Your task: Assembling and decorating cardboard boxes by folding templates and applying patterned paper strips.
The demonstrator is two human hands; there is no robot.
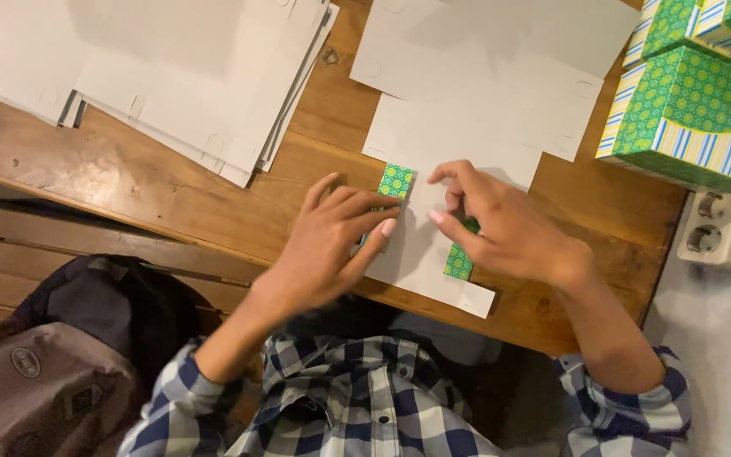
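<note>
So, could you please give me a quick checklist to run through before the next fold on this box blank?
1. Left hand pressing the green patterned flap: ok.
2. Right hand on the opposite flap: ok.
3. Box blank lying flat on the wooden table: ok.
4. Crease lines aligned: cannot tell, fingers cover them.
5. Spare blanks within reach: ok.
6. Finished boxes out of the way: ok.
</note>
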